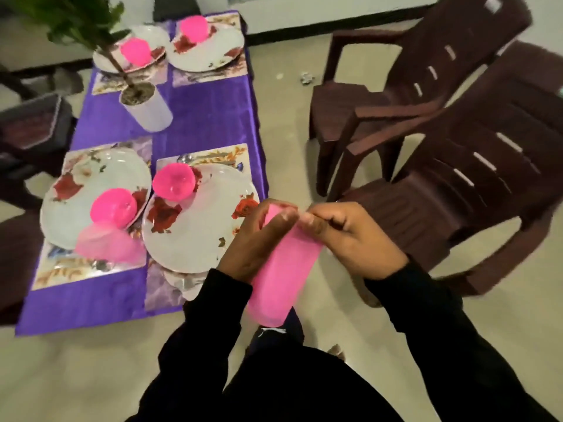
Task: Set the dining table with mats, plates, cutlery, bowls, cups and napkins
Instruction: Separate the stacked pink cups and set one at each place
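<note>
A stack of pink plastic cups [281, 278], translucent and tilted, is held off the tabletop's [195, 117] near right corner, above the floor. One pink cup [106, 243] lies beside a floral plate [195, 226] with a pink bowl [173, 181]. Brown chairs [441, 166] stand right. The left hand [259, 239] has its grip around the stack; the right hand [344, 236] pinches its top rim.
</note>
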